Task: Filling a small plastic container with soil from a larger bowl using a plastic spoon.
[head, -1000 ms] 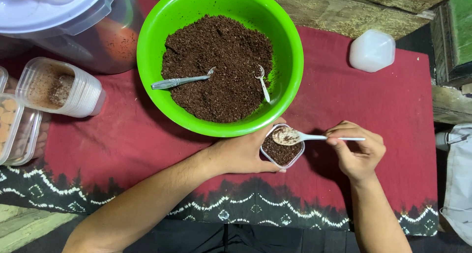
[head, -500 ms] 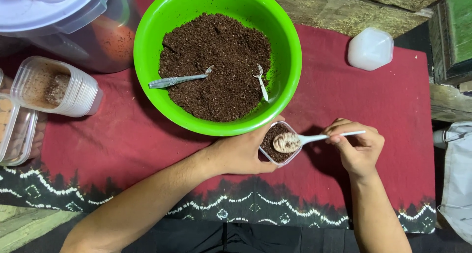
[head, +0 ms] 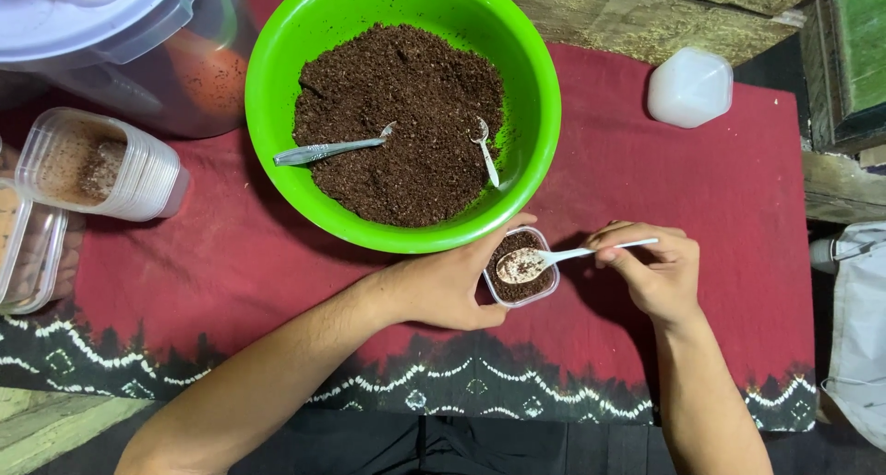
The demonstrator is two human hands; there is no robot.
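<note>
Just below the green bowl, the left hand grips a small cup; the right hand pinches a spoon over it.

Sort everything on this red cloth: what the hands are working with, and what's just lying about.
In use: left hand steadying small clear cup; right hand holding white spoon; green bowl.

Lying about: stacked cups, white lid, large clear jar.

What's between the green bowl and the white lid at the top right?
In the head view, nothing lies between the green bowl and the white lid; only bare red cloth shows there.
</note>
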